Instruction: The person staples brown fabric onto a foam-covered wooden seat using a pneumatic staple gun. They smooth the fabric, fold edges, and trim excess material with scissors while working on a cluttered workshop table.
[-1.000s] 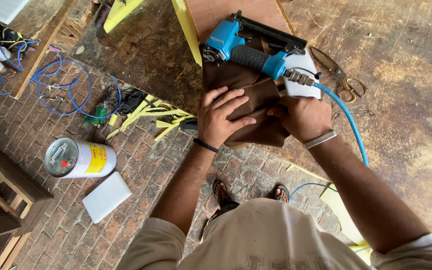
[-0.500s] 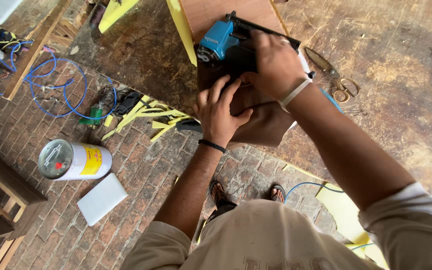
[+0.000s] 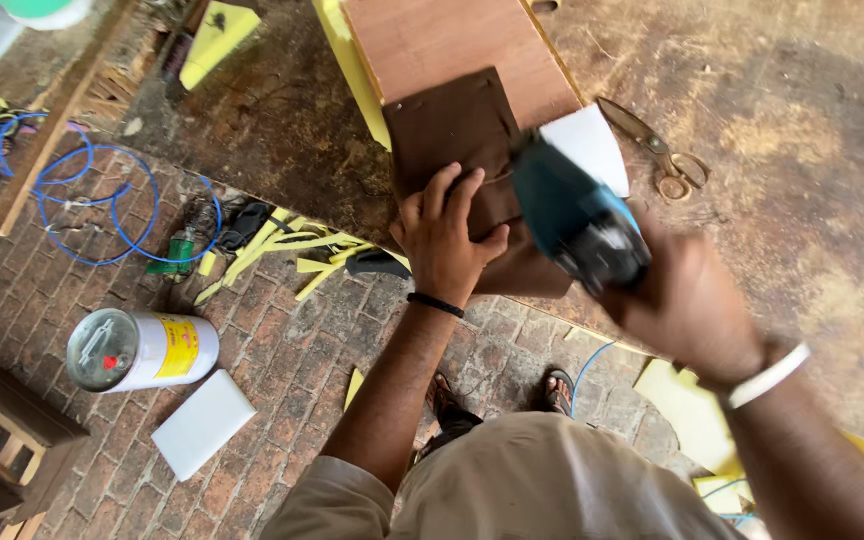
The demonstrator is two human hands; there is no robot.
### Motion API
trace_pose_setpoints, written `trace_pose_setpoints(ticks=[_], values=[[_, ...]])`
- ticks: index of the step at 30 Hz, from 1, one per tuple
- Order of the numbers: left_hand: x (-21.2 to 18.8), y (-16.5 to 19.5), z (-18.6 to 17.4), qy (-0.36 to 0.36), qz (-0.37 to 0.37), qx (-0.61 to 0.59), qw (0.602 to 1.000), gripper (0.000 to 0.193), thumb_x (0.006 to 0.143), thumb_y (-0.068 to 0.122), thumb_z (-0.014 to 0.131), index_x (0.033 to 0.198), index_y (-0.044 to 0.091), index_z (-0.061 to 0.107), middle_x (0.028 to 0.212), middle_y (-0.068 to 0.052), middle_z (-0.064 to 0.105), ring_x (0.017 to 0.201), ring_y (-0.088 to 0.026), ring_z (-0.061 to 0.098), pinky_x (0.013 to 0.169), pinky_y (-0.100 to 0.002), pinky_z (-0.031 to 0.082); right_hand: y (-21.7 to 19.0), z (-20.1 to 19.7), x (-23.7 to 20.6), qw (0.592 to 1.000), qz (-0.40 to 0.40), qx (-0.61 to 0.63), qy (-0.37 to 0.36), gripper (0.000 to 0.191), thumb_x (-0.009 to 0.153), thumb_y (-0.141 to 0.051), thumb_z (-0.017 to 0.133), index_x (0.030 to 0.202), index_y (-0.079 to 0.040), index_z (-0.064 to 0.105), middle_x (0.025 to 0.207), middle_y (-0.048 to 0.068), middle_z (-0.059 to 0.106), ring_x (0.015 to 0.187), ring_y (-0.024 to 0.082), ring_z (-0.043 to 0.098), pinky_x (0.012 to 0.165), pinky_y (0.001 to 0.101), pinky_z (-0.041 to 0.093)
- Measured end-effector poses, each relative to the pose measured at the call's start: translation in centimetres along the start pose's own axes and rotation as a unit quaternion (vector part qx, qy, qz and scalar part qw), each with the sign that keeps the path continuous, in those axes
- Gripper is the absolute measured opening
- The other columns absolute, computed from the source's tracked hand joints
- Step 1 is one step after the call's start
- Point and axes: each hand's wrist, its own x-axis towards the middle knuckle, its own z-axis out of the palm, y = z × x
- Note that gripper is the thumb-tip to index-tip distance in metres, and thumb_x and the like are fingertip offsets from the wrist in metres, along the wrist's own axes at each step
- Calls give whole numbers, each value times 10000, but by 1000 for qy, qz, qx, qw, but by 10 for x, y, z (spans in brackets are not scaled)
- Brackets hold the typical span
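The left hand [image 3: 447,240] lies spread flat, pressing the dark brown leather sheet [image 3: 457,135] over the reddish plywood board's [image 3: 452,40] near edge on the tabletop [image 3: 802,150]. The right hand [image 3: 687,305], blurred, grips the blue pneumatic stapler [image 3: 577,215] above the sheet's loose near edge; no fasteners are visible.

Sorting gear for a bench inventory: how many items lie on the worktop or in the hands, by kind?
Blue power tool, in the right hand: 1
Dark brown sheet, under the left hand: 1
Plywood board: 1
Scissors: 1
White card: 1
Total: 5
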Motion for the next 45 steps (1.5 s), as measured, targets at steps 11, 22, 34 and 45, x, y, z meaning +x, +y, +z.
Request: trace_pose_setpoints(ticks=[11, 22, 34, 45], values=[[-1, 1, -1, -26, -7, 6, 1000, 749, 730, 533, 873, 1382, 282, 603, 1484, 46, 515, 1267, -293, 468, 964, -507, 358, 88, 162, -65, 962, 206, 179, -7, 218, 813, -231, 779, 821, -23, 713, 626, 101, 727, 523, 183, 657, 544, 366, 547], [-4, -8, 4, -21, 5, 0, 1000, 762, 726, 450, 893, 1406, 273, 599, 1496, 48, 525, 1265, -273, 469, 1021, -493, 341, 87, 159, -57, 974, 143, 166, 51, 221, 810, -236, 760, 852, -27, 705, 679, 102, 748, 589, 190, 729, 598, 362, 590], [-3, -6, -2, 37, 58, -47, 997, 634, 747, 411, 863, 1325, 243, 666, 1459, 17, 550, 1253, -280, 487, 1064, -487, 355, 146, 135, -86, 973, 189, 120, 54, 416, 806, -339, 802, 1087, -44, 716, 824, 120, 782, 661, 195, 756, 595, 360, 617], [-126, -62, 15, 48, 80, -85, 992, 183, 1005, 177, 687, 1183, 169, 728, 1249, -51, 624, 1158, -225, 618, 983, -388, 548, 342, 173, -32, 974, 151, -168, 35, 717, 852, -285, 766, 1541, -231, 575, 1068, 247, 717, 908, 412, 726, 790, 514, 598]])
